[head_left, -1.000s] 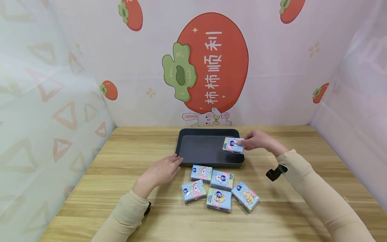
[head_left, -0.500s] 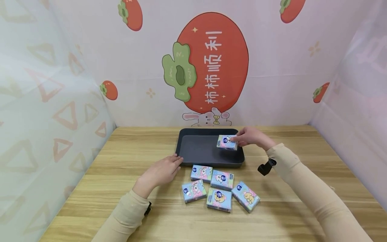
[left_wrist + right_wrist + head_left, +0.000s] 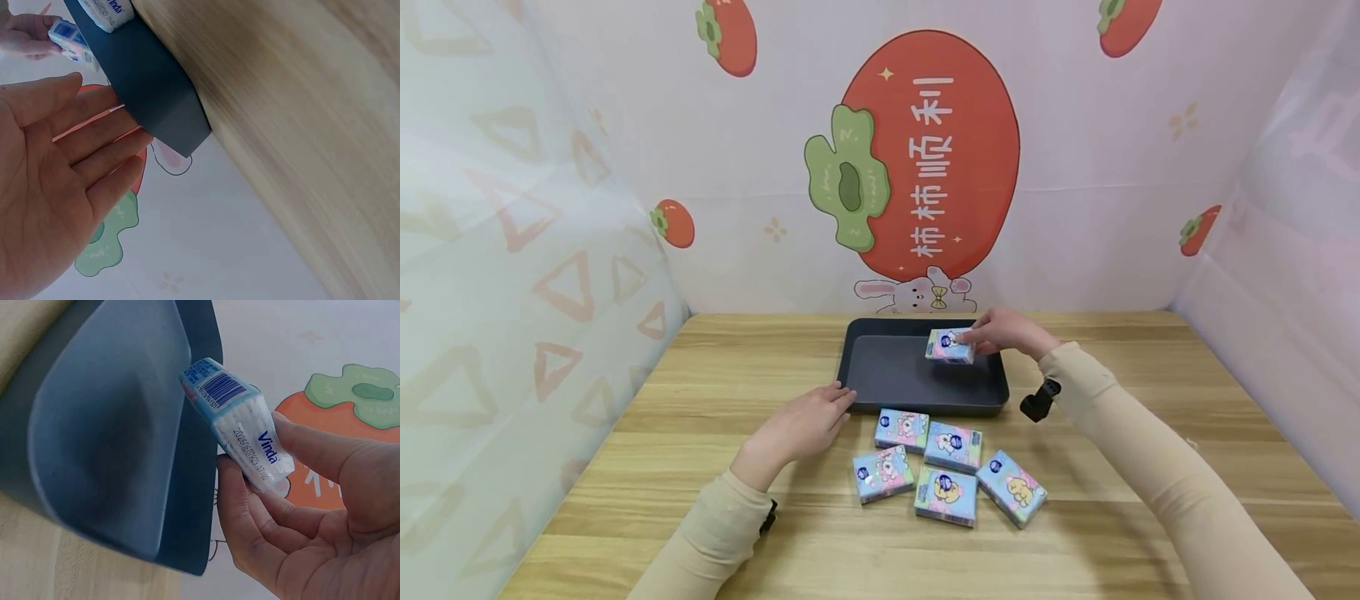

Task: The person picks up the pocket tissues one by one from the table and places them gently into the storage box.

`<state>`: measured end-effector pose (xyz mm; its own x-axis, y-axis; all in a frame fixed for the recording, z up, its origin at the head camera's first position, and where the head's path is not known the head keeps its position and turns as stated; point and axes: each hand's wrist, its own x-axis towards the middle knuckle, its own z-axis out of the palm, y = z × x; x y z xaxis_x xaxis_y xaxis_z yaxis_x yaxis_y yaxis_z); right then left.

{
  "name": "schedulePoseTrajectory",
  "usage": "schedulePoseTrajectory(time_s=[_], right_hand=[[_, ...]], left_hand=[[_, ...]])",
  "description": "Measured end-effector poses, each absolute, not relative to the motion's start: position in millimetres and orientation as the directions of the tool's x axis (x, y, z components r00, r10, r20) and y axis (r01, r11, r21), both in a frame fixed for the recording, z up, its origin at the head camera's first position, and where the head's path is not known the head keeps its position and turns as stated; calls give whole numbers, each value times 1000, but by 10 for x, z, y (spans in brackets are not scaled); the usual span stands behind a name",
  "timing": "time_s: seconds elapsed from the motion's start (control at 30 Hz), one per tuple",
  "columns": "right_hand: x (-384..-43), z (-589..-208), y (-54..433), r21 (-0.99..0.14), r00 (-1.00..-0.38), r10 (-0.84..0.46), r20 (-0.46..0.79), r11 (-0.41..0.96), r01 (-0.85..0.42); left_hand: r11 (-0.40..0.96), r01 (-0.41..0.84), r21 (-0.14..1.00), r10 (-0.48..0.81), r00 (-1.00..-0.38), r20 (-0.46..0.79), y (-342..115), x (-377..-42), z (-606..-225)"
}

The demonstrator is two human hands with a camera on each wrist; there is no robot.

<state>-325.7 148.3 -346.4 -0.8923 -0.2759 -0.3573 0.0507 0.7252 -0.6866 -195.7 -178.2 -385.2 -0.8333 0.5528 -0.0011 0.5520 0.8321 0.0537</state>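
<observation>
Tissue packet [image 3: 950,346], pinched in the right hand [image 3: 1007,332], hovers over the dark tray [image 3: 887,375], long axis running left-right, printed face up. Five more packets [image 3: 945,472] lie beside the flat, relaxed left hand [image 3: 801,425] on the wooden table [image 3: 625,467].

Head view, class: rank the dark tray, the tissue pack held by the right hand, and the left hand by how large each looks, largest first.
1. Dark tray, clearly the largest.
2. Left hand, smaller, though it lies nearer the camera than the tray.
3. Tissue pack, the smallest, pinched by the right hand over the tray's far right part.
</observation>
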Motion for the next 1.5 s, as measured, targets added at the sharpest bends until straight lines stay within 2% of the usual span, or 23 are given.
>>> schedulePoseTrajectory(time_s=[0.7, 1.17, 1.5], right_hand=[[-3414, -3490, 1213, -735, -931, -224, -287, 675, 65], [-3475, -3501, 1077, -791, -936, -253, -246, 610, 43], [-3540, -3525, 935, -776, -932, -223, -284, 625, 87]], left_hand=[[833, 552, 43, 553, -833, -3, -1785, -1955, -3854], [834, 551, 28, 551, -834, -8, -1776, -1946, -3837], [834, 551, 23, 551, -834, -14, -1773, -1941, -3836]])
